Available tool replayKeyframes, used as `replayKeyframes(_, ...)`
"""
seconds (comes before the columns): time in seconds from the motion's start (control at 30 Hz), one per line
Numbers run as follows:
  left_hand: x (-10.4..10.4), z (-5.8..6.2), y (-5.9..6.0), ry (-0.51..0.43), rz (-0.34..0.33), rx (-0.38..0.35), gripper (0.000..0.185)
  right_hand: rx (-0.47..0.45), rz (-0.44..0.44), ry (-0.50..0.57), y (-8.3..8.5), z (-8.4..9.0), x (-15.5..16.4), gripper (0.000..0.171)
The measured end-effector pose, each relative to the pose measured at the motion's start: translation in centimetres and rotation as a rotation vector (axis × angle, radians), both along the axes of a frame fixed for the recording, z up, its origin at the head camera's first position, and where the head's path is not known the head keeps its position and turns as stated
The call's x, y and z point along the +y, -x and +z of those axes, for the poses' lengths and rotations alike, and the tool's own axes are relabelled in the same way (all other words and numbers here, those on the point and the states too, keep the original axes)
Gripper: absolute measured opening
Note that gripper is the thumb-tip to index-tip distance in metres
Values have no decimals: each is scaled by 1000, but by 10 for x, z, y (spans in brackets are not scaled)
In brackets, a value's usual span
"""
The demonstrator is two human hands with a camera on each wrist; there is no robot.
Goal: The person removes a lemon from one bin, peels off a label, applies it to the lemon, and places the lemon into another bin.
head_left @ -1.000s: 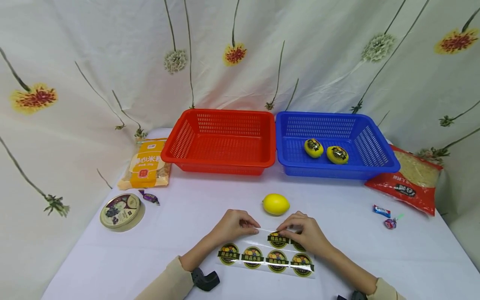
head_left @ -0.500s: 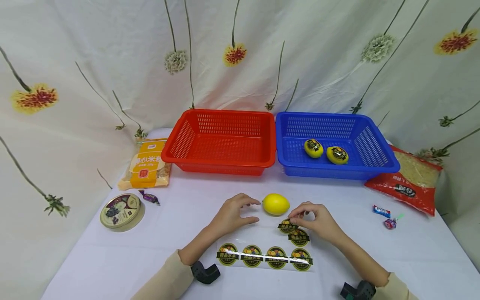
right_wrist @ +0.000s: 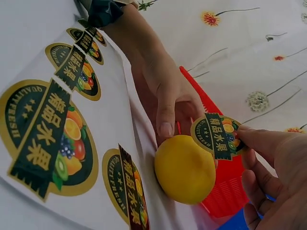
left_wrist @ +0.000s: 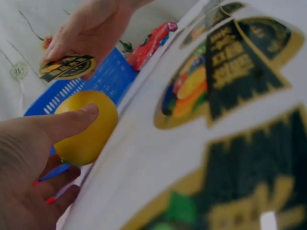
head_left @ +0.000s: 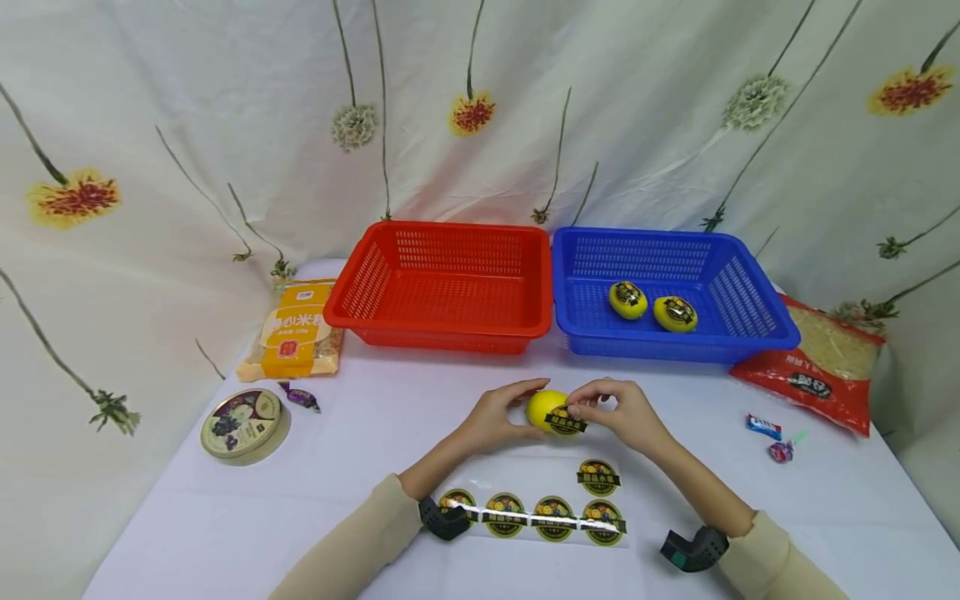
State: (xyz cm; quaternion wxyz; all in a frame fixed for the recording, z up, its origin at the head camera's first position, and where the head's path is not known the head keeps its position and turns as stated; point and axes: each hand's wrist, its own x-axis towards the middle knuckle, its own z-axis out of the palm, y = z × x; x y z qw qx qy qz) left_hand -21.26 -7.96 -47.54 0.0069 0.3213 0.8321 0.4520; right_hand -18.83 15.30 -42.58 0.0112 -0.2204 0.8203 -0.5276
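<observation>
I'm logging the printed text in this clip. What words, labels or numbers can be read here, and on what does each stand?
"精品水果": sticker pinched in the right hand, by the lemon that the left hand holds.
"QUALITY FRESH" and "精品水果": stickers on the sheet.
"米": yellow packet; the rest is too small to read.
Red bag, round tin, candies: print too small or blurred.

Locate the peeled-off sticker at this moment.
In the head view the sticker is pinched in the right hand, at the lemon the left hand holds, just beyond the sticker sheet.
</observation>
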Motion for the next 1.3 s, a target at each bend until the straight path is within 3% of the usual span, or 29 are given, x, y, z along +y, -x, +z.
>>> replayKeyframes(0.17,3,-7,0,-18,-13,-1,61,-26,-2,-24,6,-4,-5,11)
replayKeyframes(0.4,5,-11,0,-33,-11,16,60,-33,11,-58,-5,21,-16,9)
replayKeyframes(0.5,5,-11,0,-42,-16,16,61,-32,5,-70,-6,23,-18,10)
replayKeyframes(0.6,5,-11,-1,-51,-22,16,61,-6,-1,-75,-3,20,-18,10)
replayKeyframes(0.73,4,-11,-1,-57,-23,5,61,25,-28,-61,6,0,-15,10)
replayKeyframes(0.87,4,-11,0,-62,-24,-4,60,118,-59,-62,13,-20,-14,11)
replayKeyframes(1.1,3,-11,-1,-101,-30,-12,60,416,-109,-104,10,-33,-17,16)
replayKeyframes(1.3,3,-11,0,-105,-17,-27,60,581,-141,-147,5,-43,-18,25)
